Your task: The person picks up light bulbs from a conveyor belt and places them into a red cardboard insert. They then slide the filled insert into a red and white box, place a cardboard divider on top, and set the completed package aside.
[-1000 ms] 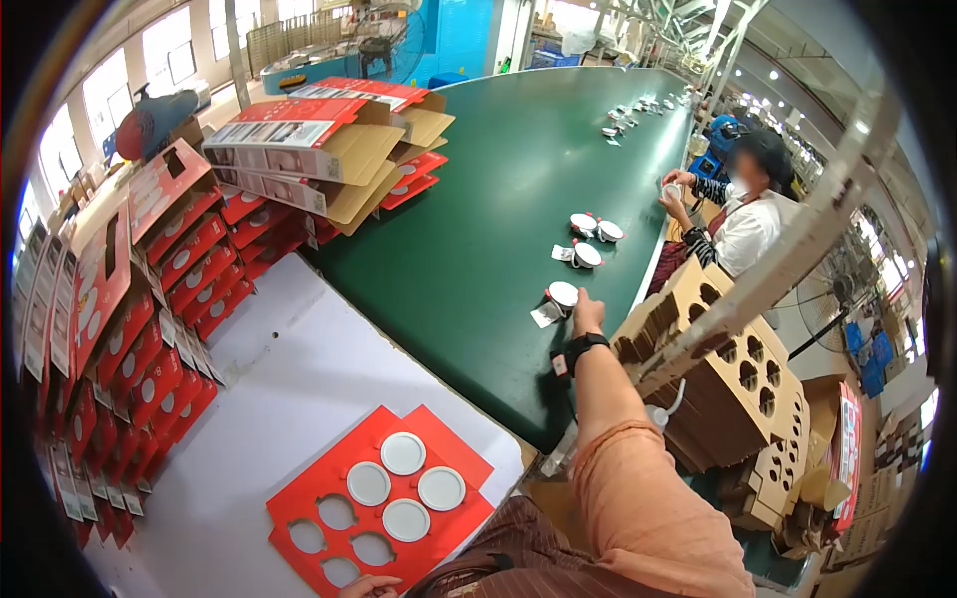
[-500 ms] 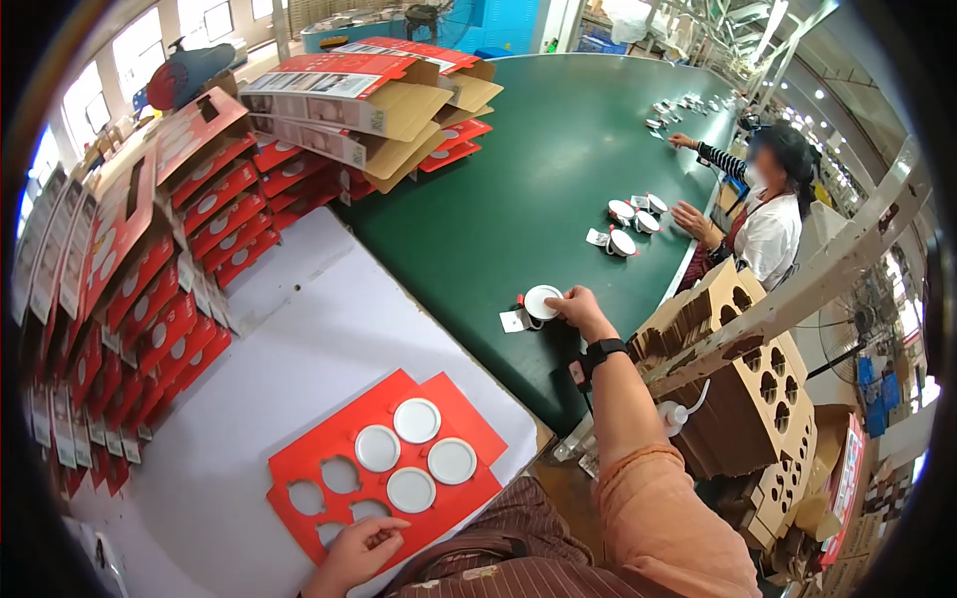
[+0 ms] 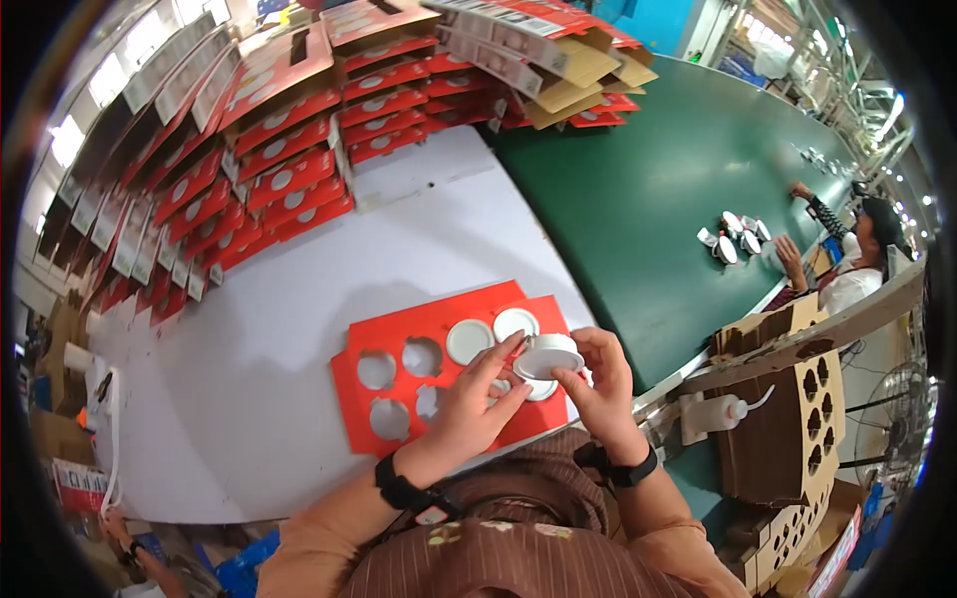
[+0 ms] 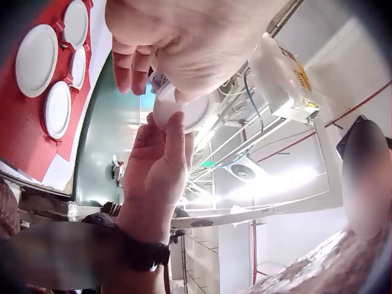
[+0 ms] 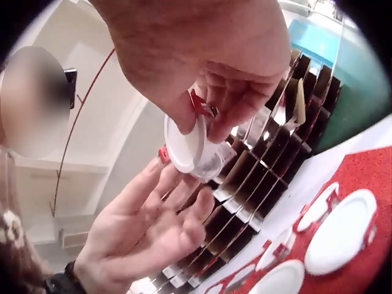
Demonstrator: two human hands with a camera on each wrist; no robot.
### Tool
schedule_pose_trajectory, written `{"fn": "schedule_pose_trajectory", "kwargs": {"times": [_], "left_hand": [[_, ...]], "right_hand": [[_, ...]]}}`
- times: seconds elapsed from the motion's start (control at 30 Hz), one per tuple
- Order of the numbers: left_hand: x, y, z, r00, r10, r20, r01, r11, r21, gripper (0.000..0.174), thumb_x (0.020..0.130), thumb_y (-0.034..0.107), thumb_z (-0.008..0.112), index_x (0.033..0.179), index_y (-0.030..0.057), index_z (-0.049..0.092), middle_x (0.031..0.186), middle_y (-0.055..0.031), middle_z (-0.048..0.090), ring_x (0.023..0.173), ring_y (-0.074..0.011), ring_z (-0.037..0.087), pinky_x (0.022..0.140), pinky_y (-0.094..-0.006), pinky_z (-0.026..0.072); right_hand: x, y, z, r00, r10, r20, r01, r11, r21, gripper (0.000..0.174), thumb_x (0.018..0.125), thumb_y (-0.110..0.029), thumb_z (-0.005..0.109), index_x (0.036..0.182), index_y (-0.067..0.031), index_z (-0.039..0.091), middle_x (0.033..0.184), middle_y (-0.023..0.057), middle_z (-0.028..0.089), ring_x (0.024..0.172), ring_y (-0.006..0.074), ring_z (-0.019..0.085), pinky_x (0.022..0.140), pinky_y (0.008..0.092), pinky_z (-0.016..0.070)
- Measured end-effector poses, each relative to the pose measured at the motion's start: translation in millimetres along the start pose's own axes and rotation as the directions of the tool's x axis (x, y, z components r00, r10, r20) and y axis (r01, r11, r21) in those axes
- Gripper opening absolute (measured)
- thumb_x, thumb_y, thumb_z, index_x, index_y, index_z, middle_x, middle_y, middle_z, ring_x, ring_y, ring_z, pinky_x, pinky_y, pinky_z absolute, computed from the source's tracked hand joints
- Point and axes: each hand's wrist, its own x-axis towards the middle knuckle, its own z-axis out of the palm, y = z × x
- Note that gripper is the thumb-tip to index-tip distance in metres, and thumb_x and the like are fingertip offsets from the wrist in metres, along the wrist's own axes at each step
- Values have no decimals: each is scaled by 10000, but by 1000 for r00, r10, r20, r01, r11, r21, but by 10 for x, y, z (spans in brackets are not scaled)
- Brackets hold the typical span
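A round white downlight (image 3: 548,351) with red clips is held up in front of me, above a red cardboard sheet (image 3: 384,335). My right hand (image 3: 608,394) pinches it, with thumb and fingers at its rim and clips. Close by, my left hand (image 3: 469,409) has loosely extended fingers, and its fingertips come right up to the light. From the right wrist view, the left palm faces up beneath the downlight (image 5: 182,144). Several white downlights (image 3: 469,342) sit in the sheet's right-hand holes; the left-hand holes show bare. My hands partly hide the sheet.
Stacks of red printed boxes (image 3: 289,130) stand at the back left of the white table (image 3: 269,339). A green conveyor belt (image 3: 648,219) runs beyond, carrying more downlights (image 3: 733,237) near another person (image 3: 857,249). Brown punched cardboard (image 3: 768,429) and a white bottle (image 3: 713,412) are at right.
My right hand has brought a downlight from the green belt over the red sheet. My left hand has risen from the sheet's near edge towards it. The head view has turned left.
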Motion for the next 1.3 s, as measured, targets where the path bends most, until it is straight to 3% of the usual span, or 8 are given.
{"fn": "schedule_pose_trajectory", "kwargs": {"times": [0.23, 0.4, 0.63, 0.73, 0.83, 1.1, 1.2, 1.3], "left_hand": [[-249, 109, -203, 978, 105, 178, -112, 993, 34, 413, 868, 4, 583, 1266, 47, 486, 1109, -101, 578, 1005, -148, 585, 817, -283, 493], [-379, 270, -310, 975, 14, 223, -17, 1000, 12, 577, 836, 12, 628, 1356, 77, 388, 1032, -101, 628, 944, -156, 599, 798, -272, 470], [-501, 303, -292, 940, 61, 337, -61, 998, -10, 494, 841, -7, 610, 1305, 79, 463, 1070, -99, 599, 929, -150, 594, 805, -275, 478], [-497, 297, -301, 927, 81, 365, -82, 997, -13, 421, 853, -13, 589, 1257, 70, 506, 1097, -92, 576, 928, -136, 589, 806, -270, 484], [-495, 236, -347, 937, -238, 257, 272, 957, -105, 359, 911, 39, 518, 1260, 54, 437, 1047, -66, 552, 831, -98, 587, 704, -252, 510], [-399, 13, -473, 811, -499, 306, 559, 814, -155, 461, 912, 153, 564, 1295, 60, 326, 1087, -99, 532, 744, -111, 623, 584, -243, 532], [-352, -35, -768, 828, -561, -15, 561, 828, -10, 807, 805, 383, 678, 1356, -6, 236, 1245, -199, 446, 702, -165, 626, 518, -271, 508], [-275, -482, -1118, 689, -664, -291, 627, 747, -222, 645, 821, 337, 641, 1271, -20, 349, 1159, -160, 474, 696, -179, 612, 478, -290, 466]], "right_hand": [[-373, -257, 142, 970, -72, 231, 116, 976, -182, 446, 759, -36, 717, 1153, -6, 509, 1017, 92, 602, 923, 188, 597, 808, 295, 467], [-160, -480, -22, 888, 53, 457, -171, 960, 221, 291, 867, -151, 633, 1102, 10, 570, 1027, 83, 594, 971, 169, 554, 860, 296, 426], [-149, -286, 86, 680, 362, 637, -610, 761, 219, 102, 904, -84, 579, 955, 1, 603, 889, -7, 579, 851, 68, 527, 748, 227, 437], [-193, -327, 182, 761, 396, 514, -560, 801, 213, 123, 915, -97, 546, 965, 2, 599, 875, -4, 583, 834, 66, 522, 732, 225, 434], [-233, -382, 121, 821, 385, 421, -521, 807, 279, 206, 919, -133, 520, 1065, 3, 571, 915, 32, 596, 861, 95, 542, 770, 251, 439], [-227, -167, 325, 907, 205, 368, -139, 970, -199, 321, 856, -80, 632, 1142, 25, 533, 888, 88, 629, 743, 121, 591, 635, 251, 483], [-42, -144, 371, 847, 453, 279, -467, 884, -20, 284, 889, -122, 606, 1109, 46, 540, 824, 57, 622, 714, 91, 572, 591, 237, 462], [102, 24, 397, 811, 515, 278, -545, 837, 39, 269, 889, -141, 607, 1088, 32, 552, 819, 38, 618, 707, 82, 563, 583, 218, 442]]}}
